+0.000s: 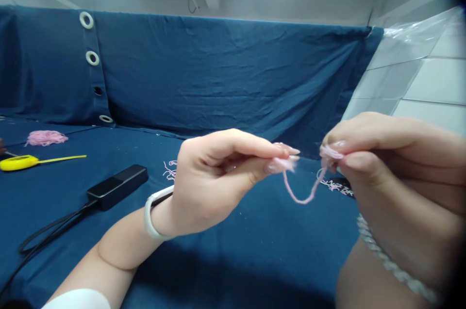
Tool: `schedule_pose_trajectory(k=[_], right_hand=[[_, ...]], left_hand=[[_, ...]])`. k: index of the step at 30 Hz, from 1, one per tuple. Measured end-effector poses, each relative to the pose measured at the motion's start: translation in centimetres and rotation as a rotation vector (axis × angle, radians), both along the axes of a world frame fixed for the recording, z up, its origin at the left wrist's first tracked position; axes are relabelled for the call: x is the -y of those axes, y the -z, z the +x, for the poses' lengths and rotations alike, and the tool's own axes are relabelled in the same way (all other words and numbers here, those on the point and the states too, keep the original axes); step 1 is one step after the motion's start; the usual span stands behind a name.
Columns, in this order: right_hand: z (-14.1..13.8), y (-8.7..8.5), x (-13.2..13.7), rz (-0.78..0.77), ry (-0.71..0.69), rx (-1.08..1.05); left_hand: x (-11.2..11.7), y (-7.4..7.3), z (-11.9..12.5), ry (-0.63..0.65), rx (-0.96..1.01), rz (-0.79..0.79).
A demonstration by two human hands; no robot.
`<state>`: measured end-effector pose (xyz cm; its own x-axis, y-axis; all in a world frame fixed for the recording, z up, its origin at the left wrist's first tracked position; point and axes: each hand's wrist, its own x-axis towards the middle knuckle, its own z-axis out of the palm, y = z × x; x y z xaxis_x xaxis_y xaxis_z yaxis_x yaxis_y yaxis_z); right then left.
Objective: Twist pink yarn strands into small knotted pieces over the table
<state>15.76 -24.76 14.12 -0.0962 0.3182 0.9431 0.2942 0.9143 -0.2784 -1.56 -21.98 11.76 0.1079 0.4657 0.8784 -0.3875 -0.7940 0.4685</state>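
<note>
Thumb and fingertips of my left hand (222,178) are pinched on a small fuzzy tuft of pink yarn (285,164). A single strand of that yarn sags in a U-shaped loop across to my right hand (386,168). There, thumb and forefinger are closed on a small folded bundle of the pink yarn. Both hands are raised above the blue cloth, a short gap apart. Part of the right hand's fingers is hidden behind its thumb.
A black box-shaped device (118,185) with a cable lies on the blue cloth (255,260) at left. Beyond it are a yellow tape measure (22,162) and a pink yarn heap (46,138). Yarn scraps (170,171) lie behind my left hand. A blue curtain (225,76) stands behind.
</note>
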Motion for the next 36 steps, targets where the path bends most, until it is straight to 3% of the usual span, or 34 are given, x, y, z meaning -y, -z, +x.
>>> schedule_pose_trajectory(k=[3,8,12,21,29,36], right_hand=[[-0.9,-0.2,0.4,0.033,0.108,-0.013],[-2.5,-0.1,0.7,0.092,0.102,-0.053],[-3.6,0.7,0.3,-0.068,-0.004,-0.13],[-5.6,2.3,-0.5,-0.313,-0.264,-0.375],[-6.3,2.8,-1.6,-0.503,-0.542,-0.531],[-6.2,2.7,-2.0,-0.605,-0.574,-0.604]], left_hand=[[-0.3,-0.1,0.2,0.069,0.003,-0.071],[-0.3,-0.1,0.5,0.194,0.027,-0.122],[-0.3,0.0,0.4,0.221,0.005,-0.132],[-0.8,0.3,0.8,0.117,0.082,-0.128],[-1.3,0.2,1.4,0.183,0.129,-0.171],[-1.9,0.2,1.3,0.23,0.084,-0.172]])
